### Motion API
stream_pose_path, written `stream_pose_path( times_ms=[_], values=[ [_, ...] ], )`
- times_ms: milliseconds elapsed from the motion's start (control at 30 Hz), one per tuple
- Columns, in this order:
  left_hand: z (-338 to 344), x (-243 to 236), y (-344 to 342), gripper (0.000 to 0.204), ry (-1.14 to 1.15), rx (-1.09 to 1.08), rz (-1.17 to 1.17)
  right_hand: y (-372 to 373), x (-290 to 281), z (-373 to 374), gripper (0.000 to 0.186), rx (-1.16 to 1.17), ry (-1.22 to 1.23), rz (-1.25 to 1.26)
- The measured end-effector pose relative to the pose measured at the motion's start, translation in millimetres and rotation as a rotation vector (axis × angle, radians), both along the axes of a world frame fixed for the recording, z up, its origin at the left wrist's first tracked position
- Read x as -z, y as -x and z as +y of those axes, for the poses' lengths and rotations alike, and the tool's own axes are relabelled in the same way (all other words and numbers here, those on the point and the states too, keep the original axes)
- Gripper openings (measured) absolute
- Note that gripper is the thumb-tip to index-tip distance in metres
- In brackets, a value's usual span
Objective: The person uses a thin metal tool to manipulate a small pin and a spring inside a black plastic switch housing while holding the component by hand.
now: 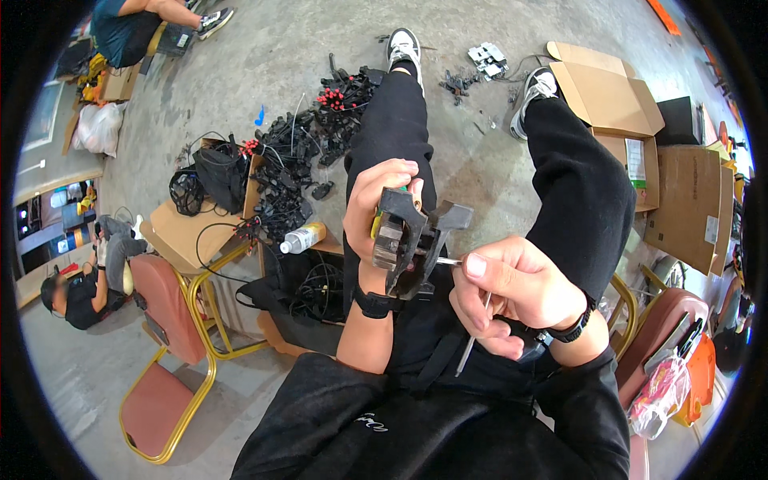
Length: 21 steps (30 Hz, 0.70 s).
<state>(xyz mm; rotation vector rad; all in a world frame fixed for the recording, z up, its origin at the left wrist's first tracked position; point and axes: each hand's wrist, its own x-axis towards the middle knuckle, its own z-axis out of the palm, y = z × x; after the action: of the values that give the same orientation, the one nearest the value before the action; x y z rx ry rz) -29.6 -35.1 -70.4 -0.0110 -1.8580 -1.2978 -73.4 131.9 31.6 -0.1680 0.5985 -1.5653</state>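
My left hand (371, 210) is closed around a dark clamp-like bracket (410, 240), which has two angular jaws and a grey metal block on its left side. Above my lap, my right hand (520, 292) pinches a thin metal hex key (472, 340). One arm of the key reaches left to the bracket's right side, and its other arm sticks down below my fingers. Exactly where the tip sits in the bracket is hidden. A bit of yellow and green shows between my left fingers and the bracket.
A heap of black parts and cables (288, 152) lies left of my legs, near a bottle (303, 238) and an open carton (186, 232). Small metal parts (487, 61) lie between my shoes. Cardboard boxes (684, 204) stand right; chairs (170, 308) flank me. Two people sit left.
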Motion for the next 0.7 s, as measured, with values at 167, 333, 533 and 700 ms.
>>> stream_pose_path(
  times_ms=[167, 333, 533, 700],
  values=[
    [1.0, -0.7, -0.3, 0.031, -0.017, -0.011, -0.011, -1.5, -6.6, -3.5, 0.046, 0.031, -0.037, -0.125],
    [2.9, -3.6, -2.3, 0.029, -0.018, -0.022, -0.060, 7.2, -1.6, -0.4, 0.048, -0.027, 0.021, -0.462],
    [3.7, -1.1, -0.3, 0.027, -0.063, -0.024, -0.036, -0.8, -0.6, -5.4, 0.045, 0.036, -0.054, -0.052],
    [-1.1, -1.1, -3.8, 0.024, -0.094, 0.018, -0.048, -8.1, -0.8, -10.7, 0.032, 0.171, -0.195, 0.469]
  ],
)
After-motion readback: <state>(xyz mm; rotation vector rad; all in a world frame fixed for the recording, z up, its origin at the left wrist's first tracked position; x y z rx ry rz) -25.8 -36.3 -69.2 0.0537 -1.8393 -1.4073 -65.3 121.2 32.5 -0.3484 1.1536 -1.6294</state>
